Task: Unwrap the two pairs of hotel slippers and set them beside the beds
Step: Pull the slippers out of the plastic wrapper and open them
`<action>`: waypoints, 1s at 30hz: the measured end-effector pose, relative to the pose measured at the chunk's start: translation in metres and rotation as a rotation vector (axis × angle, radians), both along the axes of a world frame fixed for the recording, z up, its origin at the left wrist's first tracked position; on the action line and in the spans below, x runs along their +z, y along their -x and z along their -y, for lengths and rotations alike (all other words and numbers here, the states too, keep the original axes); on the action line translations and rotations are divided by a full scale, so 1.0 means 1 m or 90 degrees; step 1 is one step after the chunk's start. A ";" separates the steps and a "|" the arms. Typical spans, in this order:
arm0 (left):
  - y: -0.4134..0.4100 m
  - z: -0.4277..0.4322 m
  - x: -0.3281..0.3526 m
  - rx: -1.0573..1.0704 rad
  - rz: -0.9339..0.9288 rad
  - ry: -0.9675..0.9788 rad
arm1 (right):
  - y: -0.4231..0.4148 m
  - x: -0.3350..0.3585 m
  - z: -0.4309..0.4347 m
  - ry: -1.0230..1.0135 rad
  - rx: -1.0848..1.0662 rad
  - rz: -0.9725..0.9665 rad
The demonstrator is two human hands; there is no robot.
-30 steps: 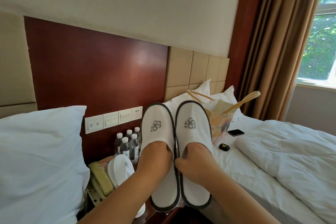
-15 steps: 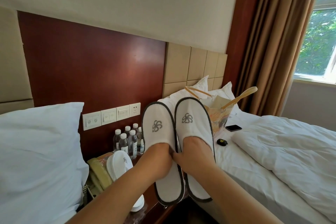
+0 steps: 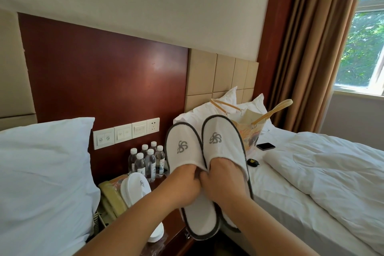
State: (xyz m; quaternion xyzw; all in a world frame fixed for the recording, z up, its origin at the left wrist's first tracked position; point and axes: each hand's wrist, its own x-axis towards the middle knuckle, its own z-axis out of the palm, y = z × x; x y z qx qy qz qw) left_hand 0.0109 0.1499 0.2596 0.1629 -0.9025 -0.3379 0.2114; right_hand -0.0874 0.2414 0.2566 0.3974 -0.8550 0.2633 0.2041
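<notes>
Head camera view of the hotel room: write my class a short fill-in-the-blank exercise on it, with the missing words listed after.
1. Each bare hand, left hand and right hand, grips one white terry slipper with ____ trim.
2. The clear plastic water bottles have ____ caps.
3. The black phone lies on the ____.
4. A second white slipper pair leans against the beige ____.

Missing words: grey; white; bed; telephone

No legible text; slippers [image 3: 199, 151] logo-only.
</notes>
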 end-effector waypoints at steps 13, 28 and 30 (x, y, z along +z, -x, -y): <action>-0.012 0.053 0.015 0.284 -0.226 -0.263 | 0.013 0.009 -0.028 -0.037 0.026 -0.100; 0.000 0.039 -0.007 0.346 -0.173 -0.360 | 0.001 0.022 -0.024 0.160 0.130 -0.177; 0.001 0.043 -0.009 0.345 -0.149 -0.349 | -0.003 0.025 -0.024 0.198 0.164 -0.129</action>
